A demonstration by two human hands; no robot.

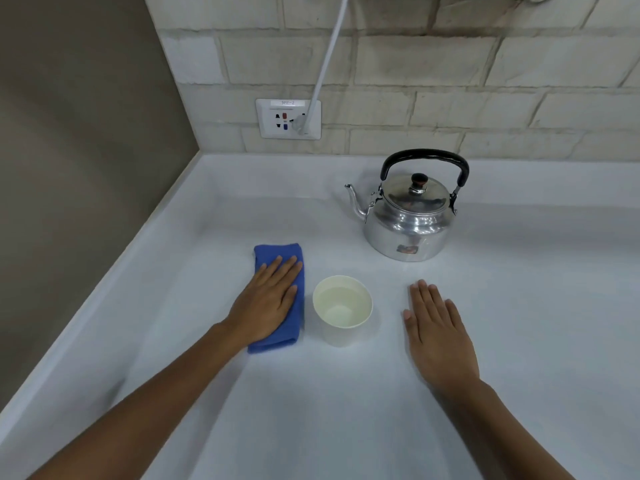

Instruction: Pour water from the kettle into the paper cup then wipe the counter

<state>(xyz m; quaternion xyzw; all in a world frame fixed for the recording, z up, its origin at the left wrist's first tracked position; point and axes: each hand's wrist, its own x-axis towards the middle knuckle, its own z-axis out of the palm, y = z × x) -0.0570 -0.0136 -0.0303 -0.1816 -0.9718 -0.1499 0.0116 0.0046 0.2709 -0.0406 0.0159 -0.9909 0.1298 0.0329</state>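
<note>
A shiny metal kettle [408, 216] with a black handle stands upright at the back of the white counter [311, 410], spout to the left. In front of it a white paper cup [343, 310] holds water. Left of the cup lies a folded blue cloth [277, 254]. My left hand [266, 303] lies flat on the cloth, fingers extended. My right hand [438, 337] rests flat on the counter to the right of the cup, holding nothing.
A wall socket [287, 118] with a white cable [329, 53] plugged in sits on the tiled back wall. A brown side wall [69, 168] borders the counter on the left, along a raised rim.
</note>
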